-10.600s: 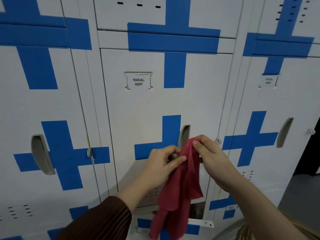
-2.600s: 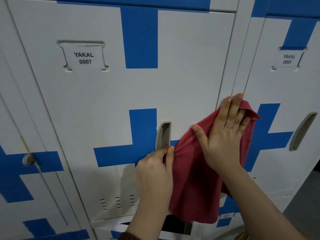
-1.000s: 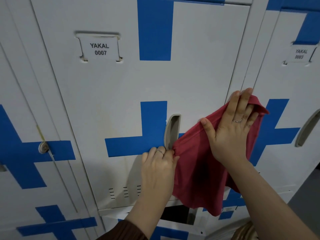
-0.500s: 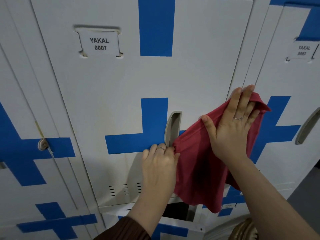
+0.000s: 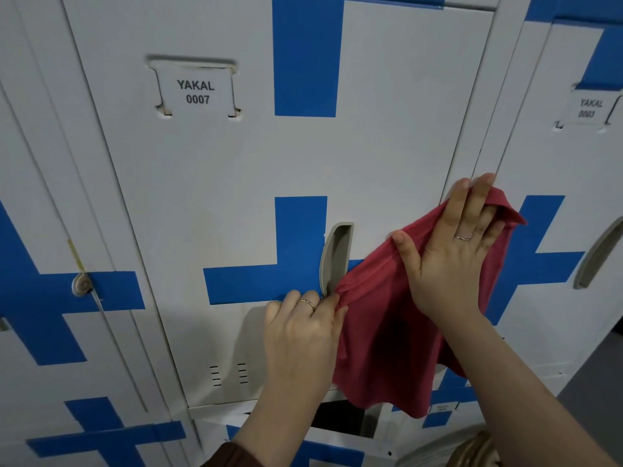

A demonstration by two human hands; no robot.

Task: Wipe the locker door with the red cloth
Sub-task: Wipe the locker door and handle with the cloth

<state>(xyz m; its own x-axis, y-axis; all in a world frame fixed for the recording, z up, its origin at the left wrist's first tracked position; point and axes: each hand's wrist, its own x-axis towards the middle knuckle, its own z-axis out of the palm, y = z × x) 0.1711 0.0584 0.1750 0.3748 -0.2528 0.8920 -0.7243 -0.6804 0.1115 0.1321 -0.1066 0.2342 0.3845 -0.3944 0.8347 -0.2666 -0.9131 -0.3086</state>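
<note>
Red cloth (image 5: 381, 332) spread against locker door (image 5: 242, 183) beside handle recess (image 5: 335, 257); corner pinched by left hand (image 5: 303, 332) for tension, pressed flat under right hand (image 5: 451, 261), fingers (image 5: 470, 197) straight, spread, wipe readied.

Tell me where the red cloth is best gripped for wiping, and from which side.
Probably take the red cloth by its upper edge, coming from the front: it lies spread flat on the locker door under the right hand, while the lower part hangs loose. The left hand pinches the bunched left corner.
</note>
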